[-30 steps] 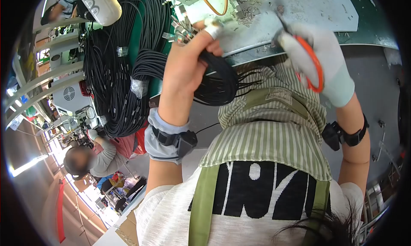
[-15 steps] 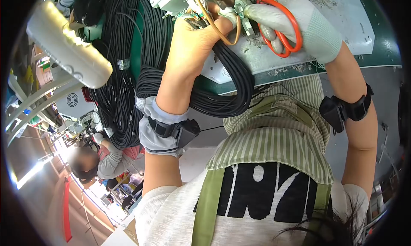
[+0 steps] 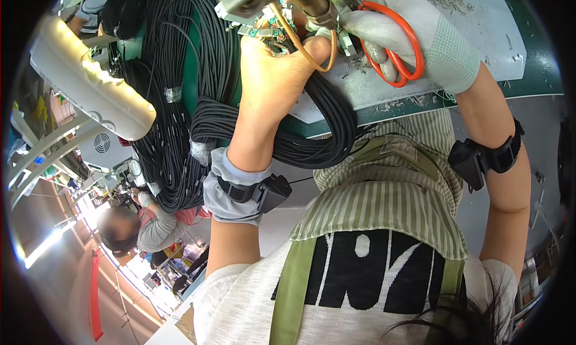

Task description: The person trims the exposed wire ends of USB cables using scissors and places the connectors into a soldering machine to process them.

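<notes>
My bare left hand [image 3: 271, 75] is closed around a bundle of black cables [image 3: 333, 108], whose small metal-and-green connector ends [image 3: 264, 33] stick up past its fingers. The cables curve below the hand over the table edge. My right hand [image 3: 414, 36], in a pale knit glove, is closed with red-handled scissors [image 3: 418, 45] looped on its fingers; their blades are hidden. Near its fingertips a small metal connector [image 3: 347, 45] shows. A metal nozzle [image 3: 318, 9] of a bench tool hangs between both hands, and a brown tube [image 3: 300, 45] loops in front of my left thumb.
Thick coils of black cable [image 3: 171, 129] hang at the left. A lit white lamp [image 3: 90, 75] stands beside them. Small metal scraps [image 3: 441, 0] litter the white sheet [image 3: 498, 57] on the green table [image 3: 540, 81]. A co-worker [image 3: 150, 228] sits at lower left.
My left hand and forearm have shifted slightly right and down. The bench tool's nozzle shows lower and larger between the hands. My right hand has barely moved.
</notes>
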